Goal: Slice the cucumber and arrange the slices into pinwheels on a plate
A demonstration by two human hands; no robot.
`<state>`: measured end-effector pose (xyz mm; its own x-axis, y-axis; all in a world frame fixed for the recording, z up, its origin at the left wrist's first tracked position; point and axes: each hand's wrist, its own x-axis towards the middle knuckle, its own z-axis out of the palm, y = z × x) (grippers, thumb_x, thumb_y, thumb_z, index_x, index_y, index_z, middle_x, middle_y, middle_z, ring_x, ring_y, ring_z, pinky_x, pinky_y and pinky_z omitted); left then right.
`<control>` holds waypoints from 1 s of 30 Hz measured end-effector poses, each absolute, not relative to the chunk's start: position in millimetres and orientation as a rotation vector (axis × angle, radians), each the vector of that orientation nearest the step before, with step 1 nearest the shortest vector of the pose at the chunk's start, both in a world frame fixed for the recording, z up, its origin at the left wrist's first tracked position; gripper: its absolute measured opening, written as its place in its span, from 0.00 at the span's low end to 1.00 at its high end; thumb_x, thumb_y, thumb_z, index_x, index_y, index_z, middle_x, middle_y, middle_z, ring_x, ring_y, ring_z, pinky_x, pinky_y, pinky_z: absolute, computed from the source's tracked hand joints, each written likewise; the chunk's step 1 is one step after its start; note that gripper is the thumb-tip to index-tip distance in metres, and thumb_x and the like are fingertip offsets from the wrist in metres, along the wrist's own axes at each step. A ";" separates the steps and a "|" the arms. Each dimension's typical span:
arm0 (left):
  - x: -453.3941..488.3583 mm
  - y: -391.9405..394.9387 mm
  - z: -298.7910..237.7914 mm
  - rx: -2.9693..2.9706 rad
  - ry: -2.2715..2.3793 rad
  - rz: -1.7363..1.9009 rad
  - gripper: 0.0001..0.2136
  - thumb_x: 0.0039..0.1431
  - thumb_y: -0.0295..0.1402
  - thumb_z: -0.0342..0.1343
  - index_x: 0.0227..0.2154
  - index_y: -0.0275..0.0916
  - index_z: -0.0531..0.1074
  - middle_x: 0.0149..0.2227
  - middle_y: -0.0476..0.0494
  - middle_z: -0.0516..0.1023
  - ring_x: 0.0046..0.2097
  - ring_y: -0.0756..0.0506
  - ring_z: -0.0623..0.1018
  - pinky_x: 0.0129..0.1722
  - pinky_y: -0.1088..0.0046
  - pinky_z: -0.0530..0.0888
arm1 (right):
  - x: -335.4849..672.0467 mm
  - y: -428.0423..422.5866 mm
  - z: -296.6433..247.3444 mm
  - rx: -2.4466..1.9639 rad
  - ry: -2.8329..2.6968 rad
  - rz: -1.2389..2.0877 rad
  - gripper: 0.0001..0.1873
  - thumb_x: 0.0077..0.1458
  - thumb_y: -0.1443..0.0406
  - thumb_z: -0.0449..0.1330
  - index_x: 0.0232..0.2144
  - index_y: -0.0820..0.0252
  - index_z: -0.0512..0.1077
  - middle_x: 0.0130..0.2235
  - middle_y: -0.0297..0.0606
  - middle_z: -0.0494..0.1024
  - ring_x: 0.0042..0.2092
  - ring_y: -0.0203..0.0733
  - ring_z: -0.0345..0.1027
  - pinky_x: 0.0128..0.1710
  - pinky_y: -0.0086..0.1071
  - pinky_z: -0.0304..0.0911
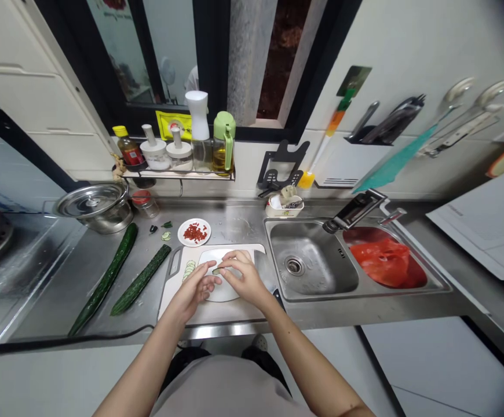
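Note:
Over a white plate (222,295) on the pale cutting board (204,315), both my hands are close together. My right hand (245,278) pinches a small dark-green piece of cucumber (216,270) at its fingertips. Beside it, my left hand (197,288) is half curled with its fingers apart, and I see nothing in it. Thin cucumber slices (189,269) lie overlapping on the board, left of the plate. A knife (278,299) rests at the board's right side, partly hidden by my right forearm. Behind the board stands a small white dish (183,238) of chopped red pieces (195,233).
Two long cucumbers (141,279) lie to the left, near a lidded steel pot (113,217) and a jar (145,204). On the right are a sink (317,284) and a red plastic bag (382,263) in its second basin. Bottles fill a shelf (178,174) at the back.

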<state>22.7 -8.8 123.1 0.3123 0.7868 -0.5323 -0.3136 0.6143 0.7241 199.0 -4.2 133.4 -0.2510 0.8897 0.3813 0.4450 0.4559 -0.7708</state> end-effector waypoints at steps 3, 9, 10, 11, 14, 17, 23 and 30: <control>26.3 -6.9 126.6 0.507 0.956 0.784 0.27 0.48 0.41 0.63 0.51 0.41 0.66 0.31 0.49 0.75 0.26 0.56 0.70 0.23 0.83 0.59 | 201.2 -5.7 133.1 -1.130 -1.907 0.621 0.07 0.58 0.63 0.57 0.35 0.54 0.76 0.42 0.38 0.71 0.49 0.42 0.61 0.51 0.40 0.57; 27.3 -1.6 128.2 0.743 1.007 0.934 0.29 0.42 0.34 0.66 0.50 0.39 0.66 0.26 0.54 0.70 0.25 0.57 0.66 0.25 0.82 0.59 | 203.2 -9.8 135.0 -1.157 -1.959 0.566 0.05 0.56 0.65 0.57 0.34 0.55 0.74 0.43 0.39 0.71 0.49 0.43 0.60 0.51 0.40 0.57; 27.4 -1.0 129.2 0.805 1.019 0.961 0.29 0.42 0.35 0.66 0.49 0.39 0.66 0.25 0.55 0.70 0.26 0.56 0.67 0.26 0.81 0.60 | 203.0 -10.4 135.8 -1.154 -1.961 0.571 0.05 0.56 0.66 0.58 0.34 0.56 0.74 0.42 0.39 0.71 0.49 0.43 0.60 0.50 0.40 0.58; 27.4 -0.7 130.4 0.864 1.028 0.981 0.28 0.42 0.35 0.66 0.49 0.39 0.66 0.25 0.55 0.70 0.26 0.55 0.67 0.28 0.80 0.62 | 202.6 -10.9 136.6 -1.149 -1.964 0.578 0.04 0.55 0.66 0.58 0.34 0.56 0.73 0.42 0.39 0.71 0.49 0.43 0.60 0.50 0.40 0.58; 27.2 -0.6 134.7 0.992 1.029 1.004 0.27 0.45 0.36 0.64 0.49 0.40 0.64 0.26 0.55 0.70 0.29 0.53 0.69 0.33 0.78 0.64 | 201.5 -11.0 140.2 -1.135 -1.975 0.605 0.03 0.55 0.65 0.58 0.33 0.56 0.71 0.41 0.38 0.71 0.48 0.42 0.60 0.49 0.39 0.58; 26.0 -1.2 137.3 1.084 1.020 1.002 0.25 0.47 0.37 0.63 0.49 0.40 0.63 0.27 0.54 0.70 0.30 0.53 0.69 0.34 0.77 0.64 | 201.6 -9.4 144.3 -1.122 -1.999 0.629 0.03 0.56 0.64 0.57 0.31 0.57 0.70 0.41 0.38 0.71 0.48 0.41 0.60 0.49 0.38 0.58; 22.5 -2.3 135.8 1.283 1.093 0.977 0.22 0.50 0.36 0.60 0.49 0.41 0.63 0.27 0.54 0.67 0.29 0.53 0.67 0.31 0.77 0.61 | 201.4 -6.6 145.7 -1.079 -2.041 0.675 0.05 0.57 0.66 0.56 0.29 0.57 0.68 0.39 0.37 0.72 0.45 0.40 0.61 0.48 0.37 0.57; 22.2 -5.8 139.0 1.502 1.166 0.997 0.20 0.54 0.35 0.56 0.50 0.42 0.62 0.30 0.52 0.69 0.32 0.51 0.68 0.35 0.75 0.63 | 195.7 -4.9 135.2 -1.050 -1.918 0.817 0.08 0.56 0.67 0.56 0.25 0.57 0.68 0.32 0.34 0.73 0.40 0.38 0.64 0.45 0.35 0.58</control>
<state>22.2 -5.8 139.0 0.2111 0.9764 0.0465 0.1971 -0.0891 0.9763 195.7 -4.9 135.2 -0.3491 0.8781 0.3272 0.3728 0.4505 -0.8112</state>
